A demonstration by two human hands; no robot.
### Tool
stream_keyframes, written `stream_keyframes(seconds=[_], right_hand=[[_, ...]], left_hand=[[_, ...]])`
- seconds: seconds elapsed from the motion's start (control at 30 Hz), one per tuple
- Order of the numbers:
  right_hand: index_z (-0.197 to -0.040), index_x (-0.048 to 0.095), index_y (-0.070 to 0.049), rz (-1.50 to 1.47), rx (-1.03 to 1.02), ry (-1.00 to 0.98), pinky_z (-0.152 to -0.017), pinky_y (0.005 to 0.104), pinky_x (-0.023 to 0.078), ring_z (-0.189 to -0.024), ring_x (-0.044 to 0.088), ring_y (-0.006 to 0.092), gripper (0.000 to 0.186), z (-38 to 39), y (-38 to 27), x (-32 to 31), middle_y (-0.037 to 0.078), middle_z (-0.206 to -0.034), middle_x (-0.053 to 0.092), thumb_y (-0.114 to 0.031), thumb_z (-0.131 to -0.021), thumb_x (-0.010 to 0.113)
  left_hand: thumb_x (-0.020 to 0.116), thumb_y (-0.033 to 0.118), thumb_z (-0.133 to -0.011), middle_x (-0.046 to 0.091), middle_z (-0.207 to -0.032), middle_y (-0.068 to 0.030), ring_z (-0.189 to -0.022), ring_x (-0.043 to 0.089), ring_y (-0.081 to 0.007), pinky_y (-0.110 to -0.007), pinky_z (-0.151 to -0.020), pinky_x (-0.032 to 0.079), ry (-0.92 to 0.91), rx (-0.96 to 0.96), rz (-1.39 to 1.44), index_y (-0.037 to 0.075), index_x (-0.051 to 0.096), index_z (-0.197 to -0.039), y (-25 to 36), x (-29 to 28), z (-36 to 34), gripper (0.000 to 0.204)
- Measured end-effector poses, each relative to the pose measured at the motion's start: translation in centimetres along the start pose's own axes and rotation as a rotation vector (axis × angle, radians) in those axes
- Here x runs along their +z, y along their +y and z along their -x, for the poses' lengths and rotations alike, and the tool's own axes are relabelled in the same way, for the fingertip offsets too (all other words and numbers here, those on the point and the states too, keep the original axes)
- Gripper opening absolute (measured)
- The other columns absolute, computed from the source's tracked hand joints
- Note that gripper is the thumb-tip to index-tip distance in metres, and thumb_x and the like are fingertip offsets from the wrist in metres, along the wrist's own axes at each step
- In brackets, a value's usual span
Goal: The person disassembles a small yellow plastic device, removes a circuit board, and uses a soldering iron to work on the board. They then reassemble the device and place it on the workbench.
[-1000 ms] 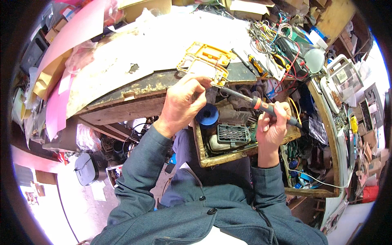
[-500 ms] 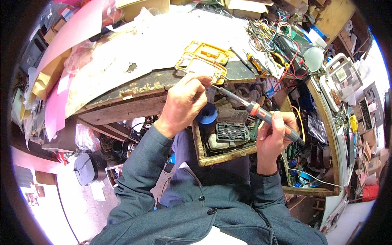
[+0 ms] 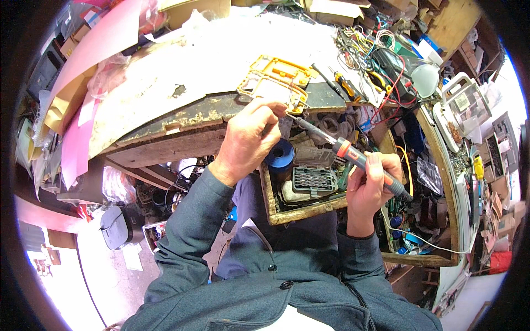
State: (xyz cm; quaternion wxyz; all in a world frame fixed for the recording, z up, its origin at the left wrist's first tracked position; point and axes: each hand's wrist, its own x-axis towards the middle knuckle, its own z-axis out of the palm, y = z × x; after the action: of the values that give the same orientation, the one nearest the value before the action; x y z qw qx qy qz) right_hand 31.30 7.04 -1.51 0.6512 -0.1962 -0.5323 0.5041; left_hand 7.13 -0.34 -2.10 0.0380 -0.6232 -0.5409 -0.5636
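My right hand (image 3: pixel 374 190) is wrapped round a soldering iron (image 3: pixel 353 154) with a dark handle and an orange collar. Its thin tip points up and left, toward the fingertips of my left hand (image 3: pixel 249 138). Those fingers are pinched together at the bench edge; whatever is between them is too small or hidden to make out. Just beyond them lies an open yellow plastic casing (image 3: pixel 279 77), with thin wires showing at its near corner.
A wooden drawer (image 3: pixel 309 212) stands open below, holding a blue spool (image 3: pixel 280 153) and a drill bit case (image 3: pixel 313 179). A screwdriver (image 3: pixel 346 85), pliers (image 3: pixel 379 81) and tangled wires lie right on the bench (image 3: pixel 165 71). A second cluttered drawer (image 3: pixel 419 258) is at right.
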Motion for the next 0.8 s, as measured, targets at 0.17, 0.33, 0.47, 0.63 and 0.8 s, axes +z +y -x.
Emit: stream_keyframes(seconds=[0.17, 0.33, 0.47, 0.63, 0.8], right_hand=[[-0.094, 0.061, -0.006, 0.051, 0.013, 0.034, -0.041, 0.0216, 0.043, -0.050, 0.053, 0.0050, 0.016, 0.26, -0.33, 0.30, 0.001, -0.077, 0.063, -0.006, -0.100, 0.075], [-0.094, 0.061, -0.006, 0.047, -0.002, 0.035, -0.041, 0.0219, 0.042, -0.048, 0.053, 0.0052, 0.016, 0.22, -0.33, 0.44, 0.001, -0.075, 0.062, -0.006, -0.100, 0.075], [-0.095, 0.061, -0.005, 0.053, -0.031, -0.004, -0.041, 0.0232, 0.041, -0.047, 0.053, 0.0061, 0.015, 0.20, -0.48, 0.49, 0.002, -0.074, 0.063, -0.007, -0.101, 0.074], [-0.096, 0.061, -0.005, 0.058, -0.047, -0.022, -0.041, 0.0243, 0.041, -0.047, 0.053, 0.0068, 0.015, 0.21, -0.33, 0.40, 0.003, -0.074, 0.063, -0.007, -0.102, 0.074], [-0.096, 0.060, -0.005, 0.068, -0.035, -0.028, -0.042, 0.0242, 0.042, -0.048, 0.054, 0.0071, 0.015, 0.27, -0.58, 0.49, 0.003, -0.074, 0.063, -0.007, -0.103, 0.074]], left_hand=[[0.074, -0.009, -0.091, 0.078, -0.118, -0.0136, -0.100, 0.077, -0.0227, -0.032, -0.081, 0.061, 0.008, 0.000, -0.002, 0.001, 0.064, -0.093, -0.22, 0.05, 0.09, 0.014], [0.073, -0.009, -0.091, 0.078, -0.118, -0.0133, -0.096, 0.076, -0.0206, -0.031, -0.078, 0.060, 0.018, 0.014, 0.008, 0.000, 0.064, -0.093, -0.41, 0.22, 0.10, 0.013], [0.073, -0.009, -0.091, 0.078, -0.118, -0.0134, -0.096, 0.077, -0.0213, -0.031, -0.078, 0.060, 0.003, -0.017, 0.008, 0.000, 0.064, -0.092, -0.11, 0.04, 0.06, 0.013], [0.073, -0.009, -0.091, 0.078, -0.118, -0.0138, -0.097, 0.077, -0.0223, -0.032, -0.078, 0.060, 0.021, 0.012, 0.011, 0.000, 0.064, -0.092, -0.39, 0.19, 0.08, 0.013], [0.073, -0.009, -0.090, 0.078, -0.118, -0.0146, -0.101, 0.078, -0.0250, -0.034, -0.083, 0.061, -0.004, -0.027, 0.002, 0.000, 0.064, -0.093, 0.00, -0.01, 0.06, 0.013]])
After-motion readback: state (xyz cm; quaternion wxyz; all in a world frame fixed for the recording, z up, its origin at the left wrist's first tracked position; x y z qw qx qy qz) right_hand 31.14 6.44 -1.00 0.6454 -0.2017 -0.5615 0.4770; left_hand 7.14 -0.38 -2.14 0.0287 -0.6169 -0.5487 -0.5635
